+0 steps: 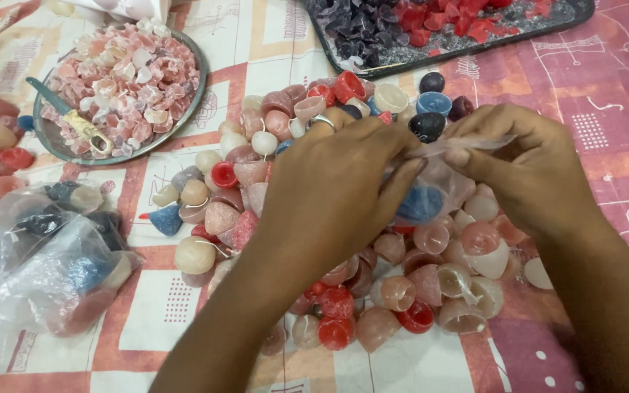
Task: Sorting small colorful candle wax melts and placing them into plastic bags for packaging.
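Head view: left hand (336,182) and right hand (525,164) both pinch the mouth of a small clear plastic bag (431,191) holding a blue wax candle (420,204), over the heap of pink, red and white dome-shaped candles (402,284). Step judged: bagging; next, sealing needs steady grip.

Both forearms angle inward, left hand (336,182) and right hand (525,164) meeting with fingers pinched closed

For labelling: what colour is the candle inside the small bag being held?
Blue, seen through the clear plastic; head view.
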